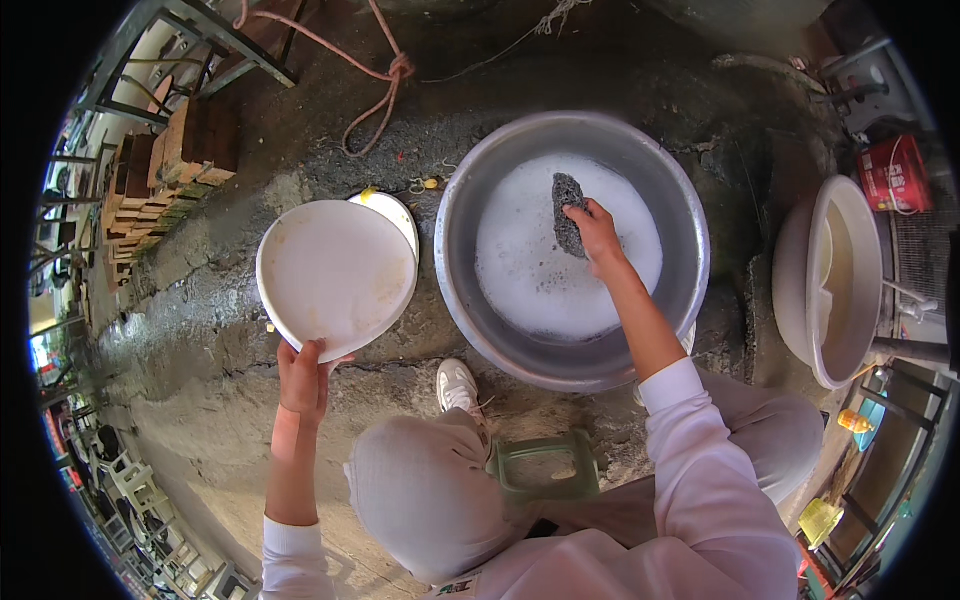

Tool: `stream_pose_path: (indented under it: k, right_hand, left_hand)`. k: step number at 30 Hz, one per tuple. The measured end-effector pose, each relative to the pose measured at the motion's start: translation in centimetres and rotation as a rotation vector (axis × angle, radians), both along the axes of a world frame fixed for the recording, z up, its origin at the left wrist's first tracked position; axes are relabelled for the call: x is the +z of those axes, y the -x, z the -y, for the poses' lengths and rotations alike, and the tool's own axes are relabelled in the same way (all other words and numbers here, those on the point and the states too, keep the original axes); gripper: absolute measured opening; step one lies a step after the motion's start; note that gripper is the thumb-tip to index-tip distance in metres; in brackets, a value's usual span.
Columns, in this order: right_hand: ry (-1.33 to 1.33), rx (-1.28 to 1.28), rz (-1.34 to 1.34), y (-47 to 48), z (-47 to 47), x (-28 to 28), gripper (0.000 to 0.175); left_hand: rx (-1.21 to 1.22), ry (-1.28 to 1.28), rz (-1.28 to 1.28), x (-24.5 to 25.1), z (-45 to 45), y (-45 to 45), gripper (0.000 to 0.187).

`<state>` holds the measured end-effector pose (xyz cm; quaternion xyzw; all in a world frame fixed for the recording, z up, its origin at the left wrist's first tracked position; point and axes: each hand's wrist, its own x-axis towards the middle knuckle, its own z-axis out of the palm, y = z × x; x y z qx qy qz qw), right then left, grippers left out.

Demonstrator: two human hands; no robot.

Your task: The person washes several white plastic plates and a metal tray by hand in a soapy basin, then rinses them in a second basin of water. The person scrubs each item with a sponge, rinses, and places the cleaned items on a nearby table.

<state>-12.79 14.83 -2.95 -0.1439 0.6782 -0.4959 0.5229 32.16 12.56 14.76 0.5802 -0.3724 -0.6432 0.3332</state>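
My left hand (304, 382) grips the near rim of a round white plate (337, 277), whose face shows faint brownish stains. Beneath its far right edge another white dish (396, 212) pokes out, with a yellow scrap (367, 195) on its rim; most of it is hidden. In my right hand (596, 236) is a dark grey scouring pad (568, 214), pinched by the thumb at its right side. That hand is over a large metal basin (463, 315), above whitish, foamy water (525, 292).
A white plastic tub (795, 292) holding cloudy water stands at right, near a red container (894, 174). Stacked bricks (176, 161) and a metal frame (240, 45) are at upper left. A pink rope (390, 75) lies on the wet floor. Under me is a green stool (551, 465).
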Motion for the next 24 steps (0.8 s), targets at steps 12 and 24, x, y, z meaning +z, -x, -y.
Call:
stream_pose_path:
  k: [12, 24]
  right_hand:
    - [-0.21, -0.296, 0.059, 7.2, -11.7, -8.7, 0.039]
    - [-0.275, 0.629, -0.94, 1.6, -11.2, -7.3, 0.06]
  left_hand:
    - [-0.393, -0.314, -0.018, -9.0, 4.1, 20.8, 0.042]
    - [-0.313, -0.616, 0.033, -29.5, 0.2, 28.1, 0.052]
